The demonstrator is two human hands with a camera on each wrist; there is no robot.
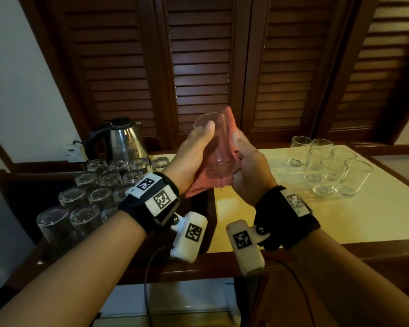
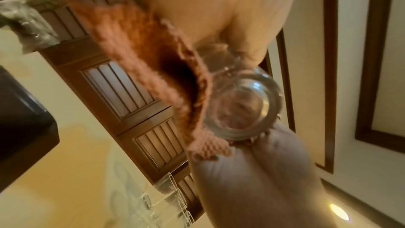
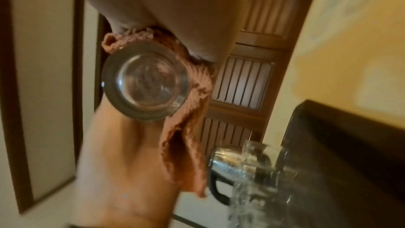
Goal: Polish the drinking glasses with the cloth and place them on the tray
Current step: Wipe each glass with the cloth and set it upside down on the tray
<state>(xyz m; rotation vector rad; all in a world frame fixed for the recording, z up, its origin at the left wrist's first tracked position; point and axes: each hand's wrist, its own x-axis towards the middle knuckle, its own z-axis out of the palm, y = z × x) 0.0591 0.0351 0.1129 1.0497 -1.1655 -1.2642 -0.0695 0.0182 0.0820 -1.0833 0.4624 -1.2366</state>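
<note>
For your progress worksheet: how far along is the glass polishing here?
Done: several upright glasses stand grouped on the pale surface at right. In hand: one glass, left hand holding it, right hand pressing the pink cloth. Left: many upturned glasses beside the kettle.

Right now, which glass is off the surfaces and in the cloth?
The glass held up between both hands, with the pink cloth wrapped behind it. The upright glasses on the right and the upturned glasses on the left all rest on surfaces, untouched.

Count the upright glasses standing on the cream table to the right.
6, clustered on the cream table: back-left, back-right, middle-left, middle-right, front-left, front-right. Overlapping glass may hide another.
</note>
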